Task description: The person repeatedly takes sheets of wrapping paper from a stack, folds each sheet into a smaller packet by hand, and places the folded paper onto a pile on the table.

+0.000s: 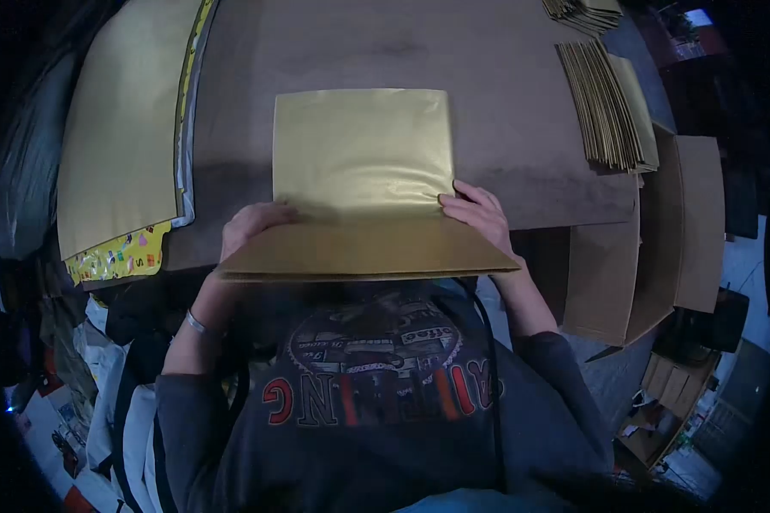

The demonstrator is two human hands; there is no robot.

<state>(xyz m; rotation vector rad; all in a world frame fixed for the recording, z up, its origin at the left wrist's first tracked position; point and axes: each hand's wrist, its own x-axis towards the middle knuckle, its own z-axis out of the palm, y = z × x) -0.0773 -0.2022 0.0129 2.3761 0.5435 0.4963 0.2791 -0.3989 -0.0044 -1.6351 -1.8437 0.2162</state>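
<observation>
A gold-faced cardboard sheet (364, 145) lies on the brown table in front of me. Its near part (368, 244) bends up toward my body along a crease, and the thick front edge shows stacked layers. My left hand (257, 224) holds the left side at the crease, fingertips on the gold face. At the right side, my right hand (481, 215) has its fingers curled over the edge of the sheet, where the gold surface puckers. Both thumbs are hidden behind the raised part.
A pile of large gold sheets (128, 120) lies at the left, with yellow patterned wrapping (128, 256) beneath. On the right stands a row of folded cardboard pieces (599, 107), with another bundle (582, 13) behind. An open cardboard box (603, 278) sits beside the table's right edge.
</observation>
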